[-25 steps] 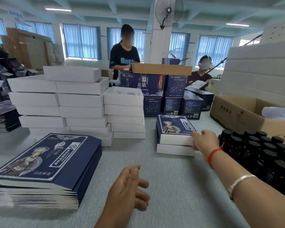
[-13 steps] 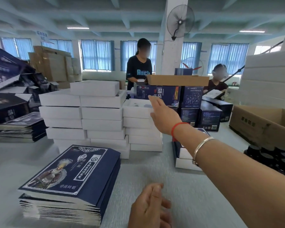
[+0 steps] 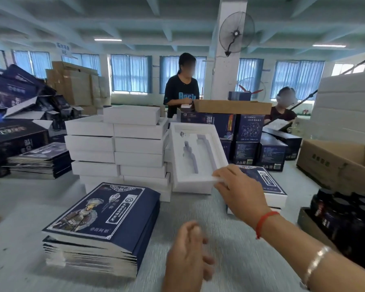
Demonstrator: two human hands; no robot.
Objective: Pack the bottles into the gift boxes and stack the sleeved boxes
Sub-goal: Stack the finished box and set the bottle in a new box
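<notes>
Head view shows the empty white tray box [image 3: 195, 159] tilted up off the white stack [image 3: 118, 150], right hand [image 3: 239, 191] grip pinching its near corner; left hand [image 3: 187, 257] loose, holding nothing. Bottles [image 3: 346, 213] wait unpacked at right; one sleeved box [image 3: 263, 183] lies finished on the worktop [image 3: 230, 260], so most work seems left.

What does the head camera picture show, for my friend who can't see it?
The person's right hand holds a tilted white gift box with an empty insert, in front of stacked white boxes. The left hand hovers open near blue sleeves; dark bottles wait on the right.
</notes>
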